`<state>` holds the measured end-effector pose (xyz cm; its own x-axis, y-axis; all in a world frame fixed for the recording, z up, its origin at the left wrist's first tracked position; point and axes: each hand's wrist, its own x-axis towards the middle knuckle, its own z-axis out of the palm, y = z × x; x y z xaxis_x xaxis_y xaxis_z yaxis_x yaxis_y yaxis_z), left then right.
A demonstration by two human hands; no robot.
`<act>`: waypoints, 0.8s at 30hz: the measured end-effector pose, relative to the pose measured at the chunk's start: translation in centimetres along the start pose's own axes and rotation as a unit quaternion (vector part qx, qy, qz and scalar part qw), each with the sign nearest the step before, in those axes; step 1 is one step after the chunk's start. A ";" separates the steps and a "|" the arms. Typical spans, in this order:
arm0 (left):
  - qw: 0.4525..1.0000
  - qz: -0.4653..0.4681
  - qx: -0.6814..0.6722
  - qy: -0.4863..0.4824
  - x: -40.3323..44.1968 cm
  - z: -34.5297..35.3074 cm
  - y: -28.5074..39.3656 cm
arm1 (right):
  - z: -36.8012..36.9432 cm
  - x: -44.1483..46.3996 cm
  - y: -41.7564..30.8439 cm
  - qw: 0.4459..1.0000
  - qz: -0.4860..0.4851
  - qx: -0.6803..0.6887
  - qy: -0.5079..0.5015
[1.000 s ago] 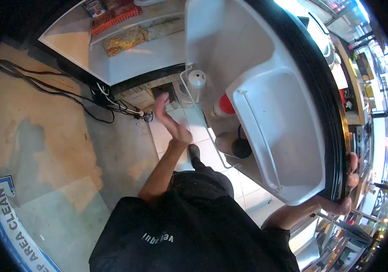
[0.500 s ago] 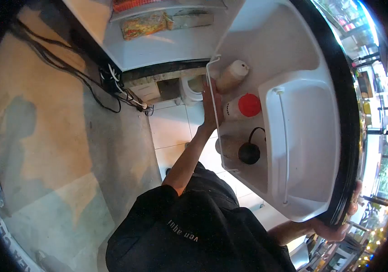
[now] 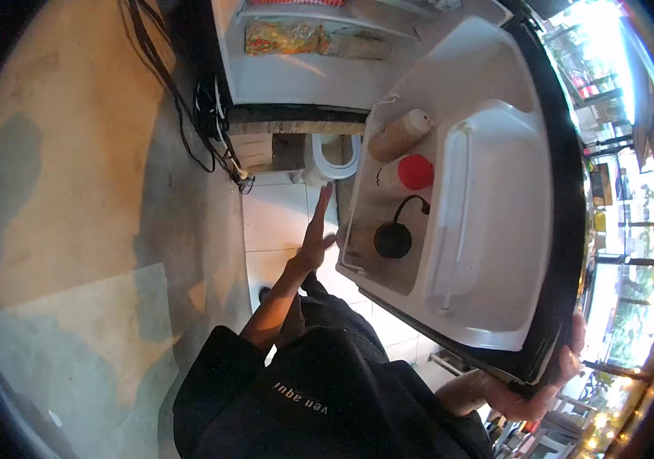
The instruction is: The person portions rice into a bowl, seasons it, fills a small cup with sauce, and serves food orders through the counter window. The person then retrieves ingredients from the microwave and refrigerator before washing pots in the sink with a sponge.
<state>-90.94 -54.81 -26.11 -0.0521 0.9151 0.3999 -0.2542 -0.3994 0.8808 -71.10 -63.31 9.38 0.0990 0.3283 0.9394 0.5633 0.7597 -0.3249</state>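
My right hand [image 3: 545, 389] is wrapped round the lower outer edge of an open fridge door [image 3: 532, 366]. Nothing is in my left hand [image 3: 316, 243], its fingers stretched forward over the floor, left of the door shelf and apart from it. The door shelf holds a bottle with a pale cap [image 3: 402, 136], a container with a red lid [image 3: 416, 172] and one with a black lid and strap [image 3: 392, 239]. A white wire rail [image 3: 348, 222] runs along the shelf. Beside it is a long white moulded bin [image 3: 495, 229].
Inside the fridge [image 3: 296, 83] lie a bag of colourful food [image 3: 281, 38] and another wrapped packet [image 3: 353, 46]. Below is a white bucket-like container [image 3: 331, 159]. Dark cables [image 3: 181, 115] hang at the left over a concrete surface [image 3: 74, 199]. White floor tiles [image 3: 273, 218] show below.
My left hand went right to the shelf rail, then came back left, away from it. The door now stands at a different angle, its bottles further left than half a second ago, my right hand still on it.
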 end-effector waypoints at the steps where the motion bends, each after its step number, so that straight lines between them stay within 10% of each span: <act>1: 0.999 0.002 0.024 -0.035 -0.9 0.0 1.0 | -0.4 -0.3 -0.4 0.999 0.030 0.010 0.029; 5: 0.992 -0.018 0.051 -0.111 0.1 1.2 2.4 | -0.5 -0.2 -1.1 0.996 0.067 -0.025 0.050; 9: 0.885 0.069 0.429 -0.169 4.8 1.3 3.7 | -0.7 0.0 -1.0 0.995 0.063 -0.070 0.036; 11: 0.974 0.027 0.127 -0.184 6.4 1.4 4.0 | -1.2 -0.2 -0.8 0.992 0.040 -0.116 0.003; 21: 0.957 -0.024 0.226 -0.179 10.0 -4.0 2.8 | 5.9 -0.9 -1.4 0.993 -0.042 0.015 -0.112; 24: 0.988 -0.109 0.109 0.000 3.9 -10.4 0.1 | 10.5 -1.6 -0.8 0.988 -0.102 0.005 -0.114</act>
<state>-101.21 -50.73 -27.09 -0.0196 0.9806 0.1949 -0.0457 -0.1956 0.9796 -80.32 -58.52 7.01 -0.2031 0.2848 0.9368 0.5438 0.8285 -0.1340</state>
